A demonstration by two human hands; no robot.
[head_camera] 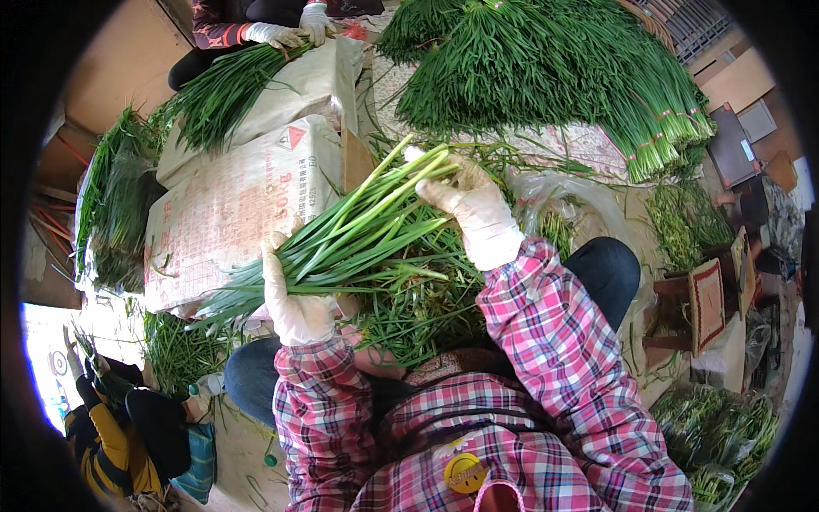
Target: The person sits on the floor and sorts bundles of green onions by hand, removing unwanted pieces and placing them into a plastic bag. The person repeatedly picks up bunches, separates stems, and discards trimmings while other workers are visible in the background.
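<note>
A loose bunch of garlic chives (358, 227) slants across the middle of the head view, its pale stem ends up to the right and its green leaf tips down to the left. My right hand (477, 208), in a thin white glove, grips the stem ends between thumb and fingers. Around the leafy part curls my left hand (297, 310), gloved as well, with the thumb up on the near side. Some stems stick out loosely between the hands. Below them, a heap of loose leaves and trimmings (422, 307) lies between my knees.
Printed white sacks (224, 211) form a raised surface ahead left. A co-worker's gloved hands (288, 35) hold another bunch there. Tied chive bundles (544, 70) are piled at the back right. Another person (121, 422) sits at lower left. A small wooden stool (691, 307) stands right.
</note>
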